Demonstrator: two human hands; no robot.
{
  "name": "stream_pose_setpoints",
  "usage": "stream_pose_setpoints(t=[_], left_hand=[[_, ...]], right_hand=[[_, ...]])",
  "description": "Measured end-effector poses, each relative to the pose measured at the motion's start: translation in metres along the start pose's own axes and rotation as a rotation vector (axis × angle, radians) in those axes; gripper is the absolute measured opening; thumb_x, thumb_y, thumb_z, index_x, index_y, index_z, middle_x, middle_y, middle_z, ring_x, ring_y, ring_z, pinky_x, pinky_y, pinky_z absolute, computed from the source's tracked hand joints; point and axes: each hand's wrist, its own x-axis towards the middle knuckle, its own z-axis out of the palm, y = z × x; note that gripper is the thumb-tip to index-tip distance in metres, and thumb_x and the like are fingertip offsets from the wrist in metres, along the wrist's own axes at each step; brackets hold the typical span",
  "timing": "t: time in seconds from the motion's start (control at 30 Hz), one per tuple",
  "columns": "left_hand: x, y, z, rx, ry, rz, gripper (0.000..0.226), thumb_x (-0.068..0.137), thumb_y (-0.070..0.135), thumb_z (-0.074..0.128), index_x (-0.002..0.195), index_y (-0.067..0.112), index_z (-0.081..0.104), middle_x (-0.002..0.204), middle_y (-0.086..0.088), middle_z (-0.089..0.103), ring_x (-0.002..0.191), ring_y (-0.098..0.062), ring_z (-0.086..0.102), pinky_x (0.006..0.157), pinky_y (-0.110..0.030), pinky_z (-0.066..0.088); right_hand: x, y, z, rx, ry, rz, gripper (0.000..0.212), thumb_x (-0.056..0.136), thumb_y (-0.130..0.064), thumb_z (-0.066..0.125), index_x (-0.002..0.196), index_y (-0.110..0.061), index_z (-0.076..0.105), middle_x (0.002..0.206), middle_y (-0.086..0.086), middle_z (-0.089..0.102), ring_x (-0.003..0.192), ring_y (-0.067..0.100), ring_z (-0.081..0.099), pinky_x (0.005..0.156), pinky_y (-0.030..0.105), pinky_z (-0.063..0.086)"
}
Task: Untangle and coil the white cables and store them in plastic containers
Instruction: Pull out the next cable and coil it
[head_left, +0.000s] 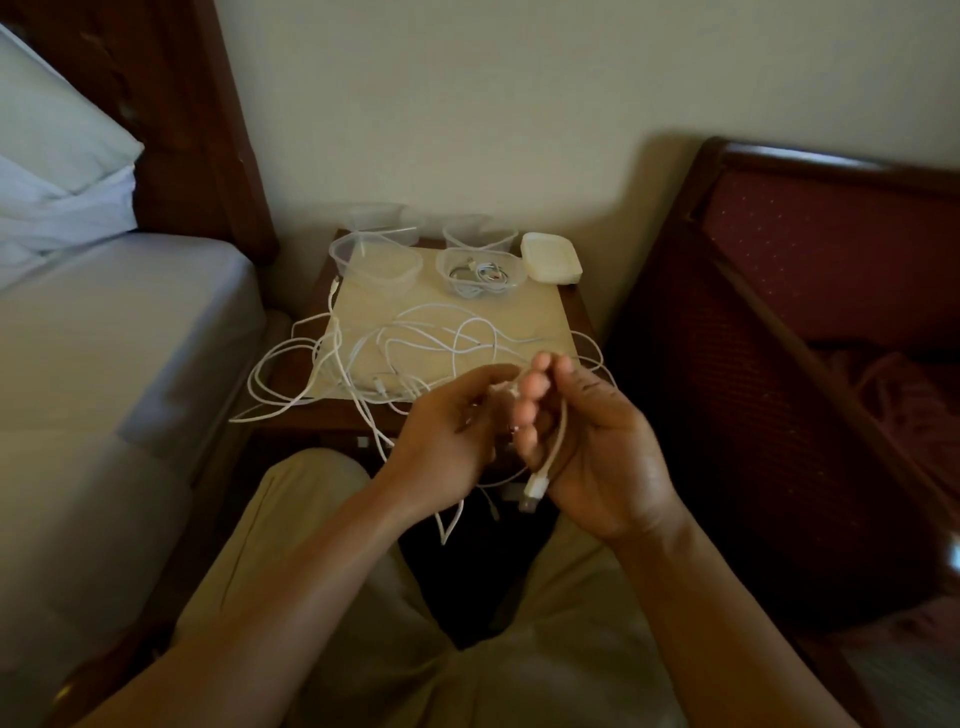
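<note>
**Coiling One Lead Above the Tangle**

Right hand (587, 441): fingers curled round a thin white cable with a rectangular plug (537, 486), plug hanging below the palm. Left hand (452, 426): fingers bent toward the same lead, apparently pinching it near the right fingertips, though blurred and hard to confirm. Both held over the lap, just short of a small wooden bedside table (563, 312).

Beyond the hands, sprawled across the tabletop and drooping over its near and left edges: a loose tangle of thin white cables (415, 332). Further back: several clear plastic tubs, one small clear plastic tub (480, 270) already loaded with a coiled lead, a larger clear empty tub (376, 260) beside it, and a pale opaque lid (550, 257).

Judged light, limp and springy; likely to snag at crossings. Best taken near a plug end, then fed loop by loop.
</note>
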Motion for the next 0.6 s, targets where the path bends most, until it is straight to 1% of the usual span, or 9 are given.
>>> stream_pose_setpoints(t=[0.07,0.17,0.23,0.3,0.4,0.43,0.5,0.53,0.6], left_hand=[[-0.004,0.003,0.001,0.101,-0.090,0.002,0.031,0.105,0.012,0.049,0.094,0.035,0.066,0.066,0.024,0.067,0.062,0.008,0.060,0.063,-0.015,0.044],[-0.008,0.004,0.004,0.185,-0.198,-0.056,0.027,0.106,0.018,0.049,0.085,0.023,0.065,0.055,0.020,0.061,0.049,0.005,0.053,0.056,-0.016,0.038],[-0.007,0.004,0.003,0.257,-0.257,-0.074,0.022,0.106,0.022,0.051,0.094,0.018,0.069,0.065,0.017,0.067,0.051,0.005,0.056,0.056,-0.015,0.039],[-0.007,0.003,0.001,0.323,-0.338,-0.104,0.022,0.107,0.027,0.049,0.100,0.023,0.070,0.082,0.008,0.073,0.056,0.000,0.062,0.059,-0.021,0.047],[-0.009,0.006,-0.002,0.388,-0.447,-0.147,0.024,0.108,0.032,0.046,0.115,0.033,0.069,0.087,0.007,0.073,0.062,-0.002,0.064,0.062,-0.023,0.052],[-0.009,0.006,-0.002,0.443,-0.466,-0.123,0.024,0.107,0.033,0.046,0.113,0.033,0.069,0.085,0.008,0.072,0.067,-0.002,0.065,0.065,-0.024,0.052],[-0.008,0.008,-0.003,0.563,-0.486,-0.062,0.019,0.105,0.036,0.050,0.103,0.033,0.068,0.084,0.012,0.069,0.075,-0.002,0.064,0.071,-0.026,0.051],[-0.008,0.009,-0.006,0.625,-0.490,-0.031,0.017,0.103,0.038,0.053,0.104,0.033,0.069,0.086,0.013,0.069,0.078,-0.002,0.064,0.074,-0.027,0.052],[-0.005,0.012,-0.012,0.731,-0.460,0.040,0.017,0.097,0.042,0.060,0.105,0.032,0.071,0.088,0.011,0.069,0.078,-0.004,0.063,0.073,-0.031,0.055]], right_hand=[[0.000,-0.005,0.000,-0.005,0.056,-0.074,0.026,0.098,-0.022,0.046,0.110,-0.006,0.063,0.099,0.011,0.076,0.078,0.017,0.075,0.065,0.028,0.063],[0.003,-0.004,-0.007,-0.200,0.126,-0.181,0.027,0.106,-0.011,0.040,0.121,-0.001,0.060,0.113,0.018,0.075,0.099,0.027,0.076,0.081,0.033,0.062],[0.005,0.001,-0.017,-0.416,0.169,-0.240,0.026,0.109,-0.007,0.037,0.125,0.000,0.057,0.118,0.016,0.074,0.110,0.030,0.072,0.094,0.038,0.059],[0.005,0.006,-0.024,-0.558,0.206,-0.270,0.025,0.109,-0.008,0.040,0.127,-0.005,0.057,0.121,0.012,0.074,0.114,0.027,0.071,0.100,0.039,0.056],[0.007,0.013,-0.027,-0.656,0.265,-0.295,0.019,0.107,-0.015,0.046,0.117,-0.019,0.063,0.118,0.007,0.074,0.113,0.020,0.071,0.099,0.036,0.057],[0.008,0.016,-0.029,-0.749,0.286,-0.301,0.018,0.107,-0.020,0.049,0.113,-0.026,0.064,0.118,0.003,0.074,0.112,0.017,0.071,0.098,0.036,0.057],[0.011,0.019,-0.037,-1.122,0.315,-0.308,0.016,0.106,-0.030,0.051,0.107,-0.034,0.066,0.112,-0.010,0.072,0.106,0.006,0.070,0.095,0.035,0.058],[0.011,0.019,-0.042,-1.361,0.304,-0.301,0.016,0.106,-0.031,0.050,0.104,-0.031,0.066,0.103,-0.015,0.071,0.096,0.002,0.069,0.087,0.034,0.060],[0.009,0.018,-0.048,-1.765,0.245,-0.267,0.019,0.107,-0.029,0.045,0.096,-0.024,0.059,0.081,-0.012,0.067,0.071,0.005,0.066,0.066,0.040,0.060]])
